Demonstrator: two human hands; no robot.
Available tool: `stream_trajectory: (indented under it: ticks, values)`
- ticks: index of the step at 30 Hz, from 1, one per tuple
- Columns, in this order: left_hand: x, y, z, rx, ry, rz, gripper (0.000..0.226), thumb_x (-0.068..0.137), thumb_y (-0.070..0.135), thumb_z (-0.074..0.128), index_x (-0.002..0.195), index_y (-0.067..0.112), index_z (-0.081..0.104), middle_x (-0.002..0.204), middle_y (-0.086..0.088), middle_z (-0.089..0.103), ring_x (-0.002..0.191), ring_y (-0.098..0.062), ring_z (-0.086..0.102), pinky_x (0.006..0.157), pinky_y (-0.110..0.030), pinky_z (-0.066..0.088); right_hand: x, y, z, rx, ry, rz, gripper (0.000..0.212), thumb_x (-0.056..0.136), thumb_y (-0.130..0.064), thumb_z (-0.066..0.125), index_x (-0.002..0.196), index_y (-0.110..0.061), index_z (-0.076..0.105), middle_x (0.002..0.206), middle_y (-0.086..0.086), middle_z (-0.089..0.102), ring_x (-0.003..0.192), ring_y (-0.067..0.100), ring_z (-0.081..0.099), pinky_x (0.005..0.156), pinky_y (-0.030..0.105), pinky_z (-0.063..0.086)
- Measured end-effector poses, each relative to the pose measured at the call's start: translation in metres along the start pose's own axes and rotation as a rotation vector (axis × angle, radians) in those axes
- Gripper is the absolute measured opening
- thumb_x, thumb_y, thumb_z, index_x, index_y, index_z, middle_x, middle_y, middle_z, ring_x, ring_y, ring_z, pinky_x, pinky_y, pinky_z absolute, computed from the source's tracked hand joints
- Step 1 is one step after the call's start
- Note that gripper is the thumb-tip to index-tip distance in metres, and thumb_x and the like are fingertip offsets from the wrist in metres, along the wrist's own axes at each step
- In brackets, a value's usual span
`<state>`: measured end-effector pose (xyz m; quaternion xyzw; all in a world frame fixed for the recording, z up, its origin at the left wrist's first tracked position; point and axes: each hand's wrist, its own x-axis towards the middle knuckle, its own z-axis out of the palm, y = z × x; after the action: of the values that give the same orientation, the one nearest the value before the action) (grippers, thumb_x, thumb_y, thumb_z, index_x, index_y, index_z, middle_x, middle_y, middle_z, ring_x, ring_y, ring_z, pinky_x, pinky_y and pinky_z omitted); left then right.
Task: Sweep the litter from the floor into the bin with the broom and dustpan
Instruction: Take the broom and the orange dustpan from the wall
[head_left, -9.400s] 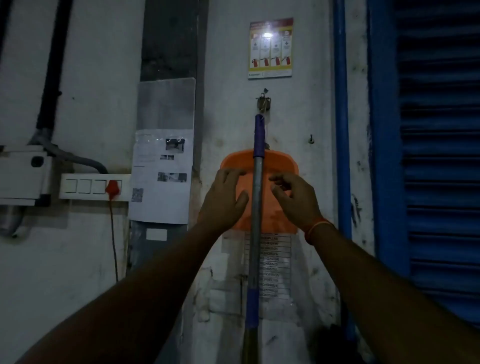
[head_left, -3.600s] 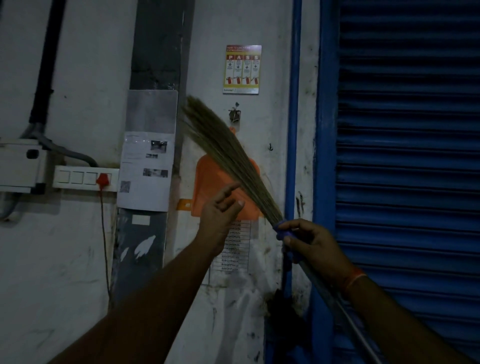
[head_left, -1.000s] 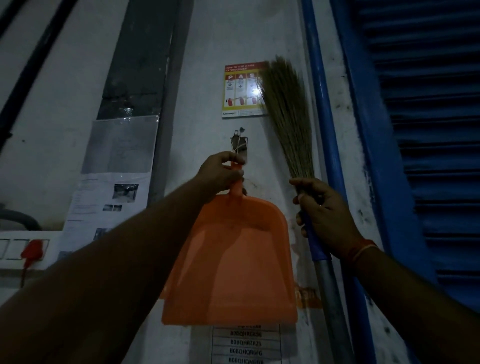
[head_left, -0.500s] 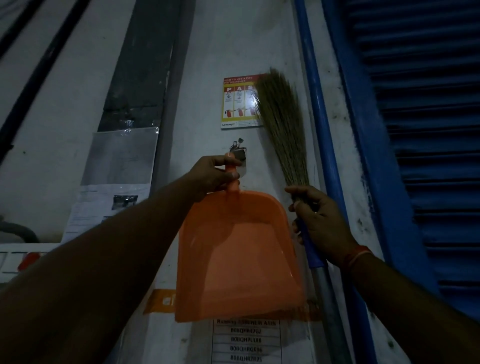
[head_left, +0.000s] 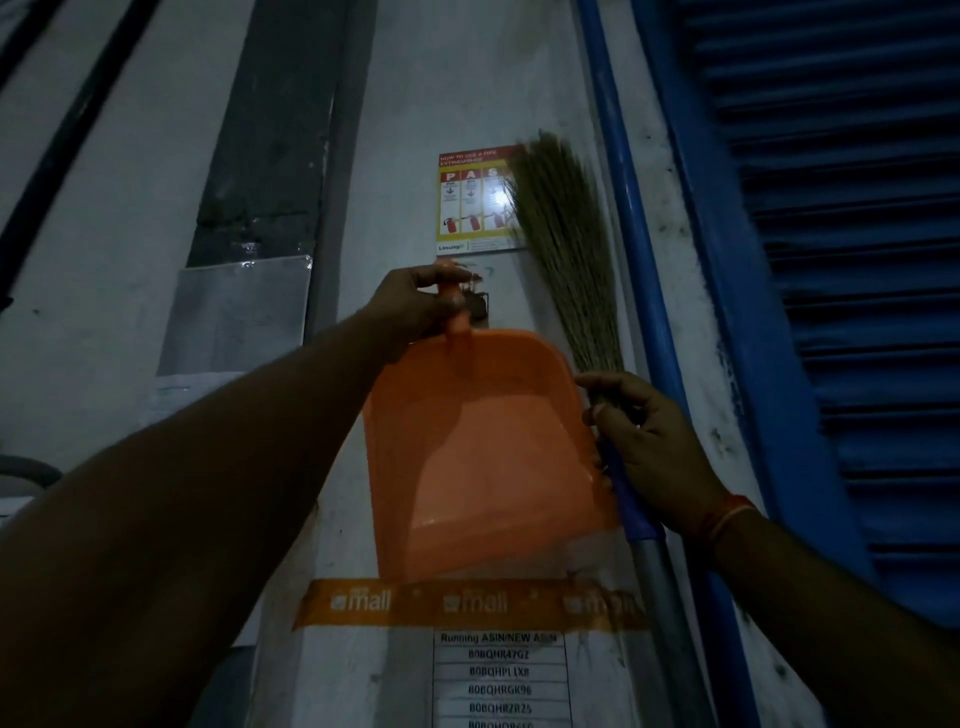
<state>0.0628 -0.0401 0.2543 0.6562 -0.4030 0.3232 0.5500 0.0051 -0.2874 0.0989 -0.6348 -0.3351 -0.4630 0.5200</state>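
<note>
An orange plastic dustpan (head_left: 483, 452) hangs flat against the white wall, handle up. My left hand (head_left: 415, 304) grips the handle right at the metal wall hook (head_left: 478, 306). To its right I hold a grass broom (head_left: 566, 244) upright, bristles pointing up, with my right hand (head_left: 649, 452) closed around the blue collar at the top of its grey metal pole (head_left: 670, 623). The pole runs down out of view. No litter, floor or bin is in view.
A fire-extinguisher poster (head_left: 475, 200) is stuck on the wall above the hook. A blue pipe (head_left: 623, 208) and a blue roller shutter (head_left: 841, 260) stand close on the right. Orange tape (head_left: 467, 603) and a printed list (head_left: 498, 680) sit below the dustpan.
The dustpan's handle has risen a little at the hook and the pan has tilted slightly. My right hand and broom stay beside it; the camera has tipped further upward.
</note>
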Motion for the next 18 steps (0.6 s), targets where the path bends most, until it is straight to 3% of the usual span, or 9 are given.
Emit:
stream_trajectory:
  ticks: [5,8,13,18]
  values:
    - [-0.018,-0.015,-0.022,-0.098,0.088,-0.058,0.034,0.09,0.003,0.067,0.116,0.023,0.071,0.131,-0.014,0.061,0.1,-0.023,0.073,0.073,-0.029,0.062,-0.023,-0.001,0.003,0.032,0.028,0.013,0.027,0.101,-0.006,0.048,0.117,-0.018,0.067,0.09,0.006,0.064,0.056,0.023,0.059,0.047,0.032,0.051]
    - [-0.027,-0.022,-0.026,-0.017,0.044,-0.071,0.036,0.091,0.001,0.066,0.119,0.022,0.07,0.127,-0.015,0.063,0.097,-0.025,0.073,0.076,-0.032,0.063,-0.032,-0.001,0.008,0.042,0.048,0.032,0.027,0.1,-0.007,0.05,0.117,-0.02,0.068,0.092,0.007,0.063,0.057,0.025,0.057,0.047,0.033,0.049]
    - [-0.019,-0.015,-0.016,0.052,0.096,-0.048,0.035,0.09,0.001,0.067,0.108,0.03,0.071,0.133,-0.017,0.059,0.103,-0.031,0.069,0.081,-0.041,0.063,-0.038,-0.006,0.015,0.057,0.081,0.045,0.028,0.099,-0.007,0.052,0.115,-0.023,0.068,0.091,0.009,0.063,0.058,0.027,0.056,0.048,0.034,0.049]
    - [-0.011,0.005,0.0,0.069,0.031,0.018,0.039,0.092,0.003,0.066,0.127,0.02,0.068,0.132,-0.013,0.06,0.102,-0.026,0.069,0.076,-0.03,0.063,-0.041,-0.007,0.012,0.053,0.113,0.036,0.026,0.1,-0.007,0.05,0.114,-0.021,0.068,0.086,0.021,0.066,0.059,0.03,0.058,0.048,0.037,0.054]
